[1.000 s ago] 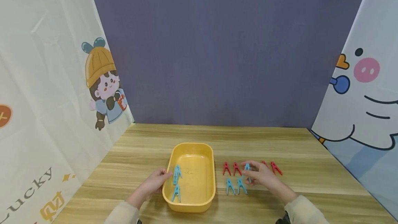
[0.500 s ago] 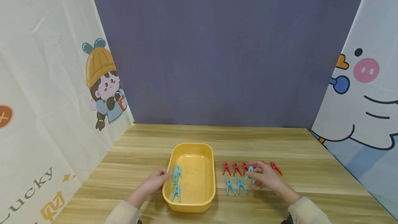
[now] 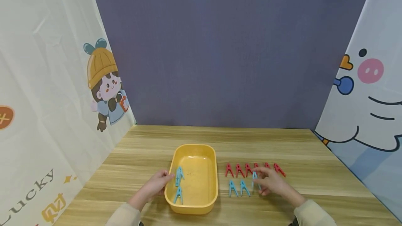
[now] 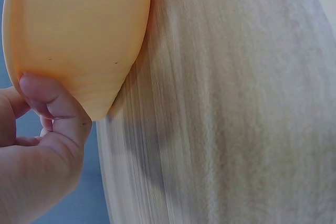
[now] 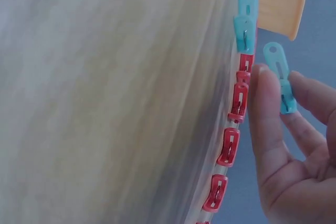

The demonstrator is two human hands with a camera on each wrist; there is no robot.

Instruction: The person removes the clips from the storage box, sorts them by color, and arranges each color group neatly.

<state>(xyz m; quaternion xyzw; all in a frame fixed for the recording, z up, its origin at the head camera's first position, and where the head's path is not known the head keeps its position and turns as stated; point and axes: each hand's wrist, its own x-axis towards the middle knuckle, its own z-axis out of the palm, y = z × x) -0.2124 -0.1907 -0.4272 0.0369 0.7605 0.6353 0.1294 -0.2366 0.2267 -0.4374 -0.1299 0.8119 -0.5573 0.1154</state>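
Note:
My left hand (image 3: 157, 183) pinches the left rim of a yellow plastic basin (image 3: 201, 187), thumb over the edge; the left wrist view shows the same hand (image 4: 55, 140) on the rim. Light blue clothespins (image 3: 178, 195) lie along the basin's left side. To the right of the basin, my right hand (image 3: 272, 182) holds a light blue clothespin (image 3: 254, 176) between thumb and fingers. That clothespin (image 5: 277, 64) shows clearly in the right wrist view. Two more light blue clothespins (image 3: 243, 187) lie side by side just left of this hand.
Behind the light blue ones, a row of several red clothespins (image 3: 238, 170) runs across the wooden table (image 3: 150, 149). The fingers partly cover some of the red ones. A dark cloth panel (image 3: 213, 51) stands behind the table, with printed cloths (image 3: 47, 79) at the sides.
My right hand has shifted right and slightly toward me with the light blue clothespin, uncovering more of the red row. The left hand and the basin stay put.

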